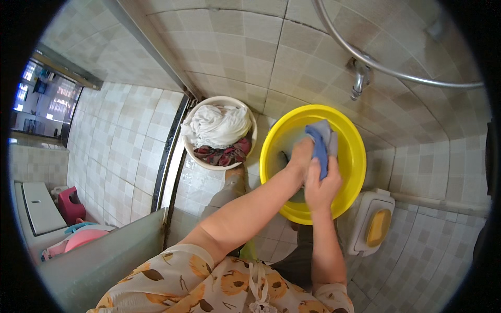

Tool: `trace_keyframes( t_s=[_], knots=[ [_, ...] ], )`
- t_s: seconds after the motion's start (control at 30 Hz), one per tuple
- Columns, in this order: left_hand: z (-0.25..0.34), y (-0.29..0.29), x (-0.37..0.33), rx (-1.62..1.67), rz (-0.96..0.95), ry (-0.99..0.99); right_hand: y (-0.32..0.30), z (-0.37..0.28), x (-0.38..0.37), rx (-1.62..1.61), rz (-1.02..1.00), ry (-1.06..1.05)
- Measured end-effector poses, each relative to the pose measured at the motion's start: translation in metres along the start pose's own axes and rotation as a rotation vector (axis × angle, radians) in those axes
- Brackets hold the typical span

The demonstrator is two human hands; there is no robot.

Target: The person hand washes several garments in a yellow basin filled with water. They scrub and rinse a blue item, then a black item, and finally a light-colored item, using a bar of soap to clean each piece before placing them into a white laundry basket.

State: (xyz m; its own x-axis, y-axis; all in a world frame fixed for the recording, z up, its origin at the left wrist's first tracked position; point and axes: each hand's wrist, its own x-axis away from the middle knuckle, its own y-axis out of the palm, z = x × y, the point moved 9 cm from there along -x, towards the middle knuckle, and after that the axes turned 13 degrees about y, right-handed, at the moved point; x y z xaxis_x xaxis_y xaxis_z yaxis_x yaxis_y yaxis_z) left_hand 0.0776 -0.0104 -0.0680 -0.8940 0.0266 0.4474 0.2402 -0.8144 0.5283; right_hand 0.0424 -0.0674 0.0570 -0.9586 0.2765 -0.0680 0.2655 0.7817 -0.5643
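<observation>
A wet-looking blue and grey cloth [324,136] is bunched up over a large round yellow basin [358,156]. My left hand [300,155] grips the cloth from its left side. Just below and to the right, my right hand [322,187] has its fingers wrapped round the lower part of the same cloth. The two hands are close together over the basin. Cloudy water [280,143] shows in the basin's left part, with something dark at my left wrist that I cannot make out. My forearms hide part of the basin's near side.
Left of the yellow basin stands a white basin [254,136] with white laundry [219,125] and dark red patterned cloth [225,153]. A tap [359,83] and a metal hose [389,67] are on the tiled wall. A white-and-yellow box [373,221] stands at right; a door track [169,172] runs left.
</observation>
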Motion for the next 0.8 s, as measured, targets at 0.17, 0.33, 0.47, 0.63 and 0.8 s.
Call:
trace_keyframes(
  t_s=[0.17,0.33,0.47,0.63,0.8],
  knots=[
    [-0.022,-0.022,-0.026,-0.127,-0.029,0.169,0.004,0.017,-0.013,0.016,0.124,0.028],
    [0.004,0.018,0.035,-0.126,0.002,-0.156,-0.021,0.064,-0.046,-0.049,0.241,0.090],
    [-0.001,-0.010,-0.005,-0.005,0.075,0.039,0.005,0.023,-0.016,-0.068,0.058,0.057],
    [-0.015,-0.007,-0.010,0.060,0.018,0.024,0.008,0.017,-0.004,0.018,0.062,0.001],
    [-0.015,0.035,0.041,-0.105,-0.184,-0.276,-0.038,0.081,-0.056,0.016,0.239,0.187]
  ],
)
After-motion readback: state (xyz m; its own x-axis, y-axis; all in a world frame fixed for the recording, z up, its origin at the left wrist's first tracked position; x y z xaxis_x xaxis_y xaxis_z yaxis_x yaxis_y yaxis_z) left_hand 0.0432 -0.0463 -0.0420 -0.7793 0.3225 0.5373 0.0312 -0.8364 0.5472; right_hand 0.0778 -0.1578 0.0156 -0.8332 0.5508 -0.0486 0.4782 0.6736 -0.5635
